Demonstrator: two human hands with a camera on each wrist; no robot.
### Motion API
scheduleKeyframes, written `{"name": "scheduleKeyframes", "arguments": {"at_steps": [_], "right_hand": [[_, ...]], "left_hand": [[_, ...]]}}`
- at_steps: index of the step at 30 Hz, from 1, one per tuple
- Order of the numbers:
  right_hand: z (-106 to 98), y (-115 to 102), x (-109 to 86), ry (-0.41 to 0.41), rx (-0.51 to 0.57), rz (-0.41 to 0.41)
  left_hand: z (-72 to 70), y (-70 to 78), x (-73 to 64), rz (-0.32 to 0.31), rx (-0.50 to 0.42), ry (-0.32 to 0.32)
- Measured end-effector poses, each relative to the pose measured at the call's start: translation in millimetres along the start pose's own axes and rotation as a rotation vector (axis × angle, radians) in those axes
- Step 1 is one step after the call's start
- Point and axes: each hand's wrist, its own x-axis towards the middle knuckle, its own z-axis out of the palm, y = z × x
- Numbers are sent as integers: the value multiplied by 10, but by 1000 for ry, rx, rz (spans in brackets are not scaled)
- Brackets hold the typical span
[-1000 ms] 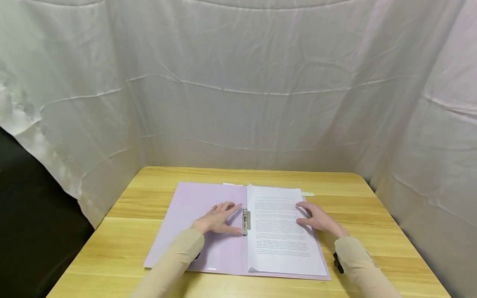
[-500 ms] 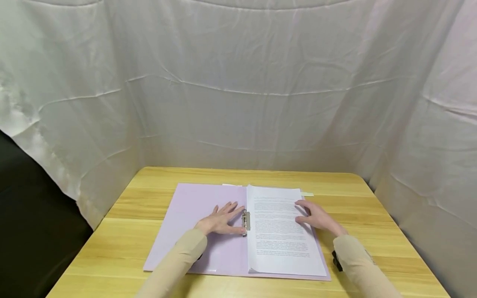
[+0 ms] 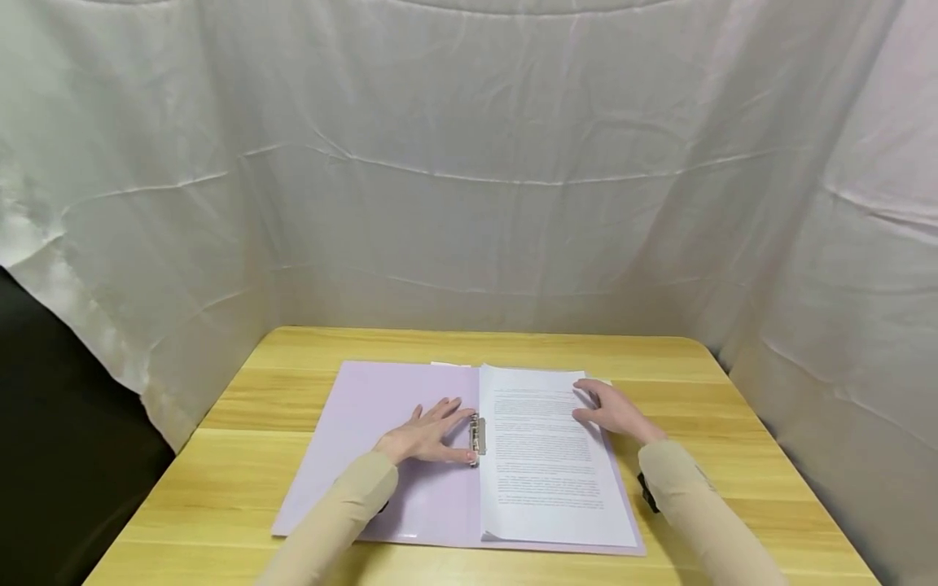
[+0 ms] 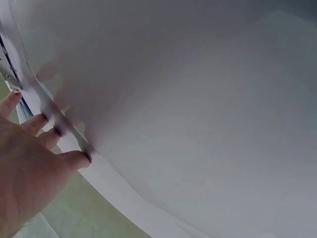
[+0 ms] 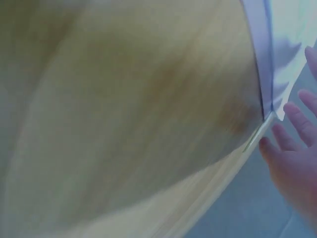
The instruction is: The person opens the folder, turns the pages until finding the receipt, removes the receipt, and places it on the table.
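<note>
A lilac clip folder (image 3: 366, 399) lies spread out on the wooden table. On its right half rests a stack of printed paper (image 3: 545, 456), the lower left corner slightly fanned. A metal clip (image 3: 478, 435) sits at the stack's left edge, by the fold. My left hand (image 3: 423, 435) is over the left cover with fingers spread; its thumb and index finger reach the two ends of the clip. Near the stack's upper right edge is my right hand (image 3: 615, 409), fingers loosely bent, gripping nothing. The right wrist view shows those fingers (image 5: 297, 119) beside the page edge.
Wooden table (image 3: 718, 456) surrounds the folder on all sides. A white strip (image 3: 449, 364) peeks out behind the folder's top edge. Grey-white curtains (image 3: 469, 203) enclose the table at the back and sides. Something black (image 3: 66, 431) stands at the far left.
My left hand has shifted slightly right, bringing thumb and index finger to the clip. My right hand has moved up along the paper's right edge toward the top corner. Folder and paper lie as before.
</note>
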Motion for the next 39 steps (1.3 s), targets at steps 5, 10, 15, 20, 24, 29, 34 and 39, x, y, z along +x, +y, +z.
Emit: {"name": "scheduleKeyframes", "arguments": {"at_steps": [5,10,15,20,24,29,34,39], "right_hand": [[-4,47,84,26,-8,-26],[-2,95,116,14,9,-12],[-15,128,144,24,13,-7],[-23,111,190,31,13,-5],[-7,82,223,43,19,16],[-3,58,248,67,53,54],[-9,31,283,139,62,53],[6,31,319,197,107,85]], "left_hand": [[-14,6,-24,16,-14,5],[2,-4,-57,15,-19,-4],[-2,3,-75,27,-14,5],[-19,22,-72,34,0,7],[-26,36,-81,31,5,5],[-23,51,-85,24,4,3],[-17,47,-84,23,5,9],[-4,34,-78,28,4,15]]}}
